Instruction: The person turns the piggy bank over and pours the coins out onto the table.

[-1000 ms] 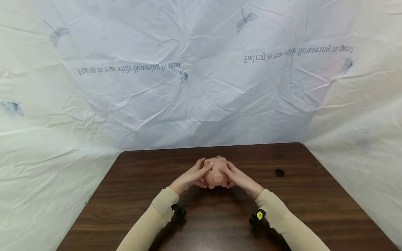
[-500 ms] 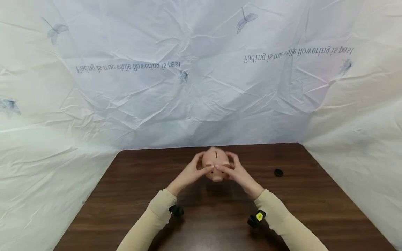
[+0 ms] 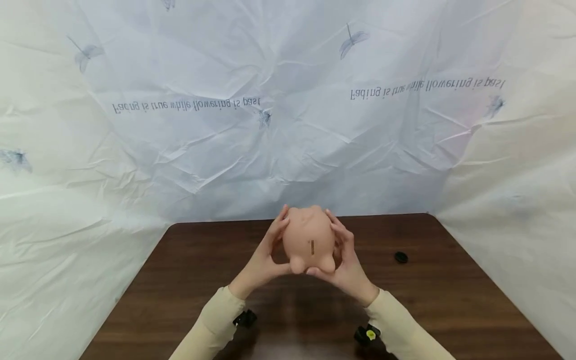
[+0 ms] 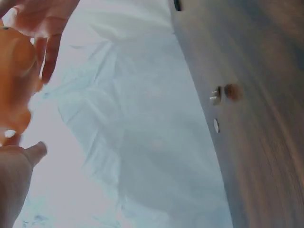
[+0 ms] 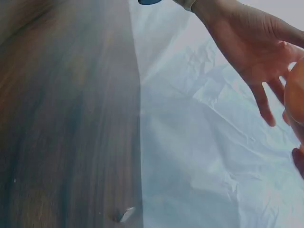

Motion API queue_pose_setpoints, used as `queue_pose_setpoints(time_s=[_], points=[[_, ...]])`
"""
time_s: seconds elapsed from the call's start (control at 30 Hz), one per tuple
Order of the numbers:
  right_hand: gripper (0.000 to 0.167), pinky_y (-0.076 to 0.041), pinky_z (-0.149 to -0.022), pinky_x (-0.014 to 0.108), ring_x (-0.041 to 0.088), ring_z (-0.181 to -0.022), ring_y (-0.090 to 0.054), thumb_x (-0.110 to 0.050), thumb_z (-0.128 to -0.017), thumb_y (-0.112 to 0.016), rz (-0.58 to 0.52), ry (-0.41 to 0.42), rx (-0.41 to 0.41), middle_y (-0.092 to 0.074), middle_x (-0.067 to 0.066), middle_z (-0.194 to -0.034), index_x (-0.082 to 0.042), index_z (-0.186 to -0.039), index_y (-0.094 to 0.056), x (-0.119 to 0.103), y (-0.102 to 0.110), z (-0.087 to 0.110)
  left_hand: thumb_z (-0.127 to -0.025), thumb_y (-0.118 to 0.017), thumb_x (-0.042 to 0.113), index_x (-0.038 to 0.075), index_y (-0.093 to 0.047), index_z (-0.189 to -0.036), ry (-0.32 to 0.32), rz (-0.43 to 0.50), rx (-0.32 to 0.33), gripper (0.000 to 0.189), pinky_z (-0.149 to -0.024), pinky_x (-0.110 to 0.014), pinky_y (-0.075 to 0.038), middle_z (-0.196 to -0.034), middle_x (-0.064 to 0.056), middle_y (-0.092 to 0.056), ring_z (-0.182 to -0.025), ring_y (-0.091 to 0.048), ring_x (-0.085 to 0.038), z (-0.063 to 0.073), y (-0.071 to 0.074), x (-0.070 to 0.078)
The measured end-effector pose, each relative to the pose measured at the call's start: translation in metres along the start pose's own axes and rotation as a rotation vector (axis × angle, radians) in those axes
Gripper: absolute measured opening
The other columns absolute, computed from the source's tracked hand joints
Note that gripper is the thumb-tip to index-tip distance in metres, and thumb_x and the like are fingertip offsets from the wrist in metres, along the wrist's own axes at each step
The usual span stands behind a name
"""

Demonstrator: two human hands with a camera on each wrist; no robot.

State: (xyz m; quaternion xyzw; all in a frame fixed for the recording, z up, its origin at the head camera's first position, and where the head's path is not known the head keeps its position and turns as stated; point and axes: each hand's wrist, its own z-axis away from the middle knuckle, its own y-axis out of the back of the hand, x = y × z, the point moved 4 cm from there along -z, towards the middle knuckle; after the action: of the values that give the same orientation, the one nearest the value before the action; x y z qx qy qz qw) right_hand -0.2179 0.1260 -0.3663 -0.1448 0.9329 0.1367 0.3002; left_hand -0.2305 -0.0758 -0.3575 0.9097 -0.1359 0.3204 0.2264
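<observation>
And here at left, your left hand [image 3: 264, 262], in its cream sleeve [image 3: 209, 322], has its fingers spread along the flank of the pink, rounded, glossy piggy bank [image 3: 306, 227], thumb along the bottom: a two-handed hold! The bank is held in the middle, up above the dark brown wood-grain table [image 3: 189, 285], its narrow coin slot [image 3: 312, 247] turned your way. Near the table's edge, your left wrist view catches a small, flat silvery disc [image 4: 216, 126]. Across on the right, your right hand [image 3: 350, 267] grips the other flank, fingers curved around, thumb at the lower edge. Farther right, well apart, a small black oval disc [image 3: 401, 257] lies on the table.
</observation>
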Motion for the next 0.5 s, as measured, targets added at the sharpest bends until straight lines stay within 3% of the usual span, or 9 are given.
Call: queue_pose_setpoints(time_s=[0.03, 0.1, 0.23, 0.33, 0.4, 0.43, 0.5], points=[[0.098, -0.044, -0.108, 0.032, 0.030, -0.149, -0.026, -0.005, -0.087, -0.080, -0.022, -0.038, -0.005, -0.010, 0.022, -0.164, -0.006, -0.156, -0.011, 0.002, 0.000, 0.001, -0.090, -0.079, 0.019, 0.021, -0.018, -0.162, 0.038, 0.007, -0.009, 0.094, -0.112, -0.039, -0.040, -0.169, -0.013, -0.004, -0.149, -0.027, -0.033, 0.001, -0.001, -0.001], [0.096, -0.048, -0.103, 0.033, 0.030, -0.146, -0.032, -0.004, -0.090, -0.076, -0.054, -0.215, 0.006, -0.015, 0.020, -0.163, -0.011, -0.159, -0.009, 0.012, 0.001, 0.005, -0.093, -0.075, 0.022, 0.024, -0.016, -0.162, 0.177, 0.042, -0.020, 0.090, -0.108, -0.039, -0.044, -0.168, -0.009, -0.010, -0.147, -0.033, -0.031, 0.003, -0.003, -0.011], [0.085, -0.053, -0.095, 0.040, 0.032, -0.135, -0.046, -0.018, -0.098, -0.069, -0.088, -0.706, 0.049, -0.024, 0.016, -0.159, -0.020, -0.160, -0.010, 0.039, 0.004, 0.023, -0.100, -0.067, 0.030, 0.027, -0.014, -0.161, 0.580, 0.154, -0.034, 0.080, -0.102, -0.042, -0.049, -0.161, -0.009, -0.027, -0.138, -0.045, -0.029, 0.020, -0.013, -0.049], [0.085, -0.054, -0.092, 0.045, 0.035, -0.126, -0.054, -0.036, -0.098, -0.068, -0.047, -0.949, 0.074, -0.024, 0.018, -0.160, -0.021, -0.161, -0.013, 0.052, 0.005, 0.034, -0.101, -0.061, 0.044, 0.024, -0.014, -0.160, 0.809, 0.204, -0.033, 0.079, -0.100, -0.044, -0.051, -0.156, -0.014, -0.033, -0.132, -0.052, -0.030, 0.034, -0.022, -0.070], [0.086, -0.054, -0.090, 0.046, 0.037, -0.124, -0.056, -0.043, -0.097, -0.067, 0.010, -0.979, 0.077, -0.024, 0.020, -0.161, -0.020, -0.161, -0.014, 0.053, 0.004, 0.038, -0.101, -0.059, 0.049, 0.023, -0.015, -0.160, 0.862, 0.213, -0.041, 0.079, -0.099, -0.044, -0.052, -0.155, -0.015, -0.035, -0.129, -0.054, -0.028, 0.037, -0.025, -0.073], [0.086, -0.055, -0.090, 0.045, 0.037, -0.125, -0.055, -0.042, -0.097, -0.067, 0.038, -0.950, 0.073, -0.024, 0.020, -0.161, -0.020, -0.161, -0.014, 0.051, 0.003, 0.038, -0.101, -0.060, 0.047, 0.024, -0.014, -0.160, 0.839, 0.199, -0.054, 0.078, -0.098, -0.043, -0.053, -0.156, -0.014, -0.034, -0.129, -0.054, -0.027, 0.037, -0.025, -0.071], [0.086, -0.055, -0.091, 0.041, 0.037, -0.131, -0.050, -0.032, -0.098, -0.069, 0.071, -0.817, 0.059, -0.023, 0.018, -0.161, -0.021, -0.162, -0.013, 0.041, 0.001, 0.037, -0.100, -0.065, 0.035, 0.025, -0.016, -0.161, 0.727, 0.176, -0.063, 0.079, -0.099, -0.041, -0.052, -0.158, -0.012, -0.032, -0.132, -0.052, -0.027, 0.032, -0.021, -0.058]])
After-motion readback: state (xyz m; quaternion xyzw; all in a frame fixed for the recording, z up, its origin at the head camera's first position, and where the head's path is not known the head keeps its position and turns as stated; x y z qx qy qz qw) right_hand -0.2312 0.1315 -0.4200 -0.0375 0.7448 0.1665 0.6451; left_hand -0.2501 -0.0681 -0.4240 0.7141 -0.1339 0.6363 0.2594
